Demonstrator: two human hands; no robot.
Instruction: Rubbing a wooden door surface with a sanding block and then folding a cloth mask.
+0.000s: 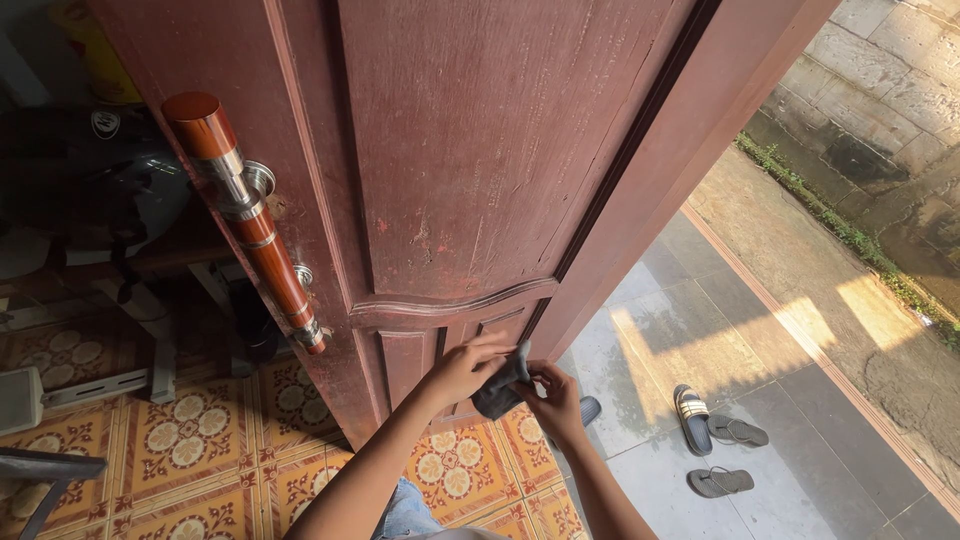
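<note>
Closest in, the left hand [462,368] and the right hand [553,398] both pinch a small grey cloth [503,388], holding it bunched between them against the lower panel of a dark red wooden door [470,150], above the patterned floor tiles [200,440]. Higher on the door a long wood-and-metal pull handle [245,215] slants down its edge. Beyond the doorway, three sandals [715,440] lie on the grey paving, with a stone wall [890,90] behind them.
</note>
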